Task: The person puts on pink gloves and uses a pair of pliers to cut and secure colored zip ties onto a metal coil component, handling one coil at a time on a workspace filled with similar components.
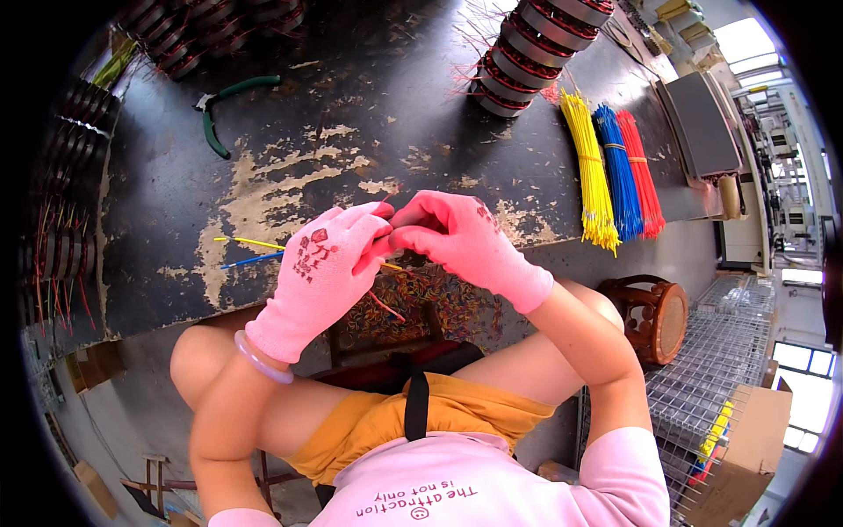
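Observation:
Both my hands wear pink gloves and meet over the table's near edge, fingertips together. My left hand (325,263) is closed, back of the glove up. A yellow wire (250,241) and a blue wire (253,260) stick out from it on the left, and the end of a red wire (385,305) hangs below its fingers. My right hand (461,244) pinches with thumb and fingers against the left fingertips. A thin reddish strand (392,195) shows just above them; what exactly lies in the right-hand pinch is hidden by the gloves.
Green-handled pliers (211,114) lie at the far left of the worn black table (351,97). Bundled yellow (587,167), blue (620,171) and red wires (642,171) lie on the right. Beyond stands a stack of wound motor stators (536,61); others are at the left. A wooden stool (654,321) is beside my knee.

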The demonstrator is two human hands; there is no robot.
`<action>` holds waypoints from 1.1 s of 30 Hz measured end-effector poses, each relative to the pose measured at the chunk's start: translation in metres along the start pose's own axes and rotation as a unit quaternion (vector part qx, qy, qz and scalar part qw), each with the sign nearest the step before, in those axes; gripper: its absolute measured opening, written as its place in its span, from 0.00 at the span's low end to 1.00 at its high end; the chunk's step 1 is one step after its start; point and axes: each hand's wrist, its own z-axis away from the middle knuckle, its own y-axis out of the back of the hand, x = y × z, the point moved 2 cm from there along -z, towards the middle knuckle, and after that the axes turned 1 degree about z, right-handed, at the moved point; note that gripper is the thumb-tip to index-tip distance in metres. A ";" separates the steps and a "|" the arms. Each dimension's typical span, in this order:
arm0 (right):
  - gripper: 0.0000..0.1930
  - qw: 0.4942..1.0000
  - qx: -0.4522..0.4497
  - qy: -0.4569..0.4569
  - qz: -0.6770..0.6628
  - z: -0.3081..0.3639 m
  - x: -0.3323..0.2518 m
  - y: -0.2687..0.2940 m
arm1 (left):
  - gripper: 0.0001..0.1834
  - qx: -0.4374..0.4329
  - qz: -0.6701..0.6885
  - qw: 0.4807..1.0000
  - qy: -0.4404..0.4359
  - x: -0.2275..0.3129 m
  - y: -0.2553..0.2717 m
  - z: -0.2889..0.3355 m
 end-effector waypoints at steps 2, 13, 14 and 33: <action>0.09 1.000 -0.014 0.000 0.009 -0.007 0.005 -0.003 | 0.14 0.020 -0.023 0.999 0.016 0.007 0.019 0.002; 0.11 0.998 0.038 -0.041 -0.010 0.011 0.015 0.021 | 0.18 0.000 -0.061 0.996 0.062 -0.007 -0.001 0.001; 0.11 0.995 0.095 -0.018 0.006 0.025 0.013 0.040 | 0.18 0.004 -0.053 0.996 0.065 -0.006 0.000 0.002; 0.13 0.697 0.517 -0.246 0.431 0.176 0.112 0.304 | 0.20 -0.028 -0.049 0.994 0.090 -0.007 0.007 0.006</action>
